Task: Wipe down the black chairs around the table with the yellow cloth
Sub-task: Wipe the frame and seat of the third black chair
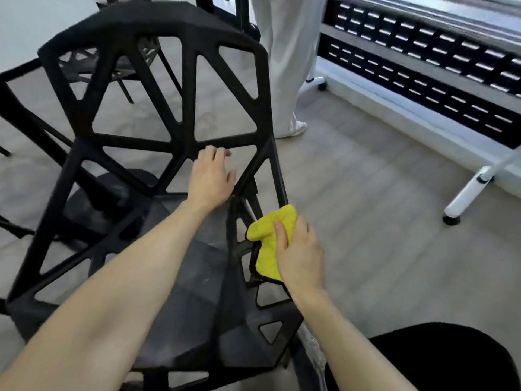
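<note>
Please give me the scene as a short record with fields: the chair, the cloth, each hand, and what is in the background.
chair: black plastic chair with triangular cut-outs, close in front of the person
cloth: yellow microfibre cloth, bunched, against the chair's right side frame
right hand: right hand grips the cloth, thumb on top
left hand: left hand at the lower backrest strut, fingers loosely spread; contact unclear
background: white trouser leg of another person, black slatted panel, white wheeled frame leg

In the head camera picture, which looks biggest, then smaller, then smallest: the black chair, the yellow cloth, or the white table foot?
1. Black angular lattice chair, easily biggest.
2. Crumpled yellow cloth.
3. White table foot with black pad, though it sits farther from the camera, so this order is unsure.
</note>
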Demonstrator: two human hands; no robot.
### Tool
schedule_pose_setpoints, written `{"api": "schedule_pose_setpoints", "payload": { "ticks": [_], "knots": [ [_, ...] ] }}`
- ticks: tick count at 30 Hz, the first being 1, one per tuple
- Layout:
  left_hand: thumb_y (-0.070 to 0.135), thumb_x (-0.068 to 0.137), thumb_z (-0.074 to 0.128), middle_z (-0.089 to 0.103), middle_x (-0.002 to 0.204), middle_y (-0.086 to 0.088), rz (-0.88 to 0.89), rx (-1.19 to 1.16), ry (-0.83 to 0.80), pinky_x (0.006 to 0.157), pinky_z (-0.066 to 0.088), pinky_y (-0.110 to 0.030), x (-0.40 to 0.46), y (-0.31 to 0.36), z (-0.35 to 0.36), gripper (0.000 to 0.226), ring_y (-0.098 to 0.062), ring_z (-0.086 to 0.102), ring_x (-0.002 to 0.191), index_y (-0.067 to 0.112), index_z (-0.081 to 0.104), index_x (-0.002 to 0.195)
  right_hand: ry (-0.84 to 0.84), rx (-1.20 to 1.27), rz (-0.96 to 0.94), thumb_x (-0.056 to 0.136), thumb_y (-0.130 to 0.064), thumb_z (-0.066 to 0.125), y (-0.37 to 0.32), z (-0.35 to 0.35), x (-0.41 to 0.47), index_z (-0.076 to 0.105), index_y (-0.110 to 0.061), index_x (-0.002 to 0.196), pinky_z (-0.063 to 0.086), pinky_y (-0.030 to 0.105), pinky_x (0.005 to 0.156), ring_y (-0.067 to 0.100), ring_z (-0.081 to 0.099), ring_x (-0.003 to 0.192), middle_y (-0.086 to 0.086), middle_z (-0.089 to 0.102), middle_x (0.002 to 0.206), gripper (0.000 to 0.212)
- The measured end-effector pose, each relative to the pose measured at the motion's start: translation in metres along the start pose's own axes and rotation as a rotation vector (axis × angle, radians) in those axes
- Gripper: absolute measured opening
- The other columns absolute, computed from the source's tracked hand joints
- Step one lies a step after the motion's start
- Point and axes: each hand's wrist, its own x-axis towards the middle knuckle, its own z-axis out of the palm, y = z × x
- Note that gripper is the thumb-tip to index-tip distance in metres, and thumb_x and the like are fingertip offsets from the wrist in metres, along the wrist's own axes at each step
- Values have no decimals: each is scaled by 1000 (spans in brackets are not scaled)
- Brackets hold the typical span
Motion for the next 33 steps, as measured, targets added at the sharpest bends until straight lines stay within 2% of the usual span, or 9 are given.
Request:
{"api": "schedule_pose_setpoints", "payload": {
  "ticks": [2, 4, 8, 11, 14, 19, 24, 28, 33],
  "knots": [
    [36, 97, 65, 54, 133, -15, 56, 85, 134, 106, 48, -52, 27, -4, -6, 47, -37, 52, 124, 8, 55, 134, 32, -8, 0, 106, -55, 48, 0, 2, -1, 55, -13, 106, 42, 42, 65, 40, 63, 87, 9, 59, 99, 43],
    [43, 104, 58, 53, 143, -16, 94, 99, 85, 118, 42, -50, 50, -12, -11, 54, -37, 49, 138, 8, 50, 145, 24, -15, 26, 105, -55, 47, -3, 2, 1, 55, -13, 107, 45, 43, 66, 40, 65, 87, 9, 60, 99, 44],
    [45, 111, 47, 65, 117, -15, 76, 108, -133, 95, 49, -50, 65, -7, -10, 37, -38, 60, 109, 10, 56, 117, 0, 17, 35, 106, -50, 52, -3, 1, 6, 56, -9, 105, 37, 41, 66, 43, 64, 88, 13, 63, 98, 41],
    [46, 112, 44, 64, 121, -16, 50, 138, -187, 96, 49, -52, 68, 1, -17, 39, -39, 60, 113, 10, 55, 120, -13, 39, 22, 107, -49, 52, -3, -1, 6, 57, -7, 110, 43, 44, 69, 42, 65, 90, 14, 64, 100, 43],
    [46, 112, 44, 65, 121, -16, 26, 182, -182, 96, 50, -53, 67, 2, -20, 39, -40, 60, 114, 10, 55, 122, -34, 79, -10, 108, -49, 51, 4, -1, 10, 56, -7, 107, 40, 40, 68, 39, 64, 88, 14, 65, 98, 42],
    [47, 113, 42, 65, 119, -17, -10, 213, -189, 92, 48, -51, 46, 9, -19, 40, -41, 60, 113, 10, 54, 120, -86, 107, -70, 107, -49, 52, 29, -16, 10, 56, -6, 102, 47, 47, 69, 43, 64, 85, 18, 66, 95, 44],
    [49, 112, 39, 68, 113, -17, -45, 267, -133, 89, 48, -51, 10, 14, -24, 41, -43, 64, 107, 12, 56, 115, -161, 62, -99, 107, -52, 52, 50, -35, 10, 57, -6, 107, 46, 49, 73, 47, 64, 93, 21, 68, 100, 46],
    [52, 112, 39, 69, 113, -15, -107, 263, -152, 90, 47, -50, -28, 16, -44, 42, -41, 65, 108, 14, 57, 115, -221, 46, -145, 103, -51, 58, 57, -51, -12, 56, -10, 107, 48, 47, 75, 43, 64, 97, 15, 68, 102, 41],
    [55, 111, 40, 66, 89, -8, -131, 267, -130, 68, 47, -42, -100, -4, -74, 41, -36, 66, 84, 17, 53, 101, -339, -52, -262, 104, -52, 54, 54, -64, -55, 48, -13, 115, 45, 45, 75, 40, 62, 100, 9, 59, 109, 41]
  ]
}}
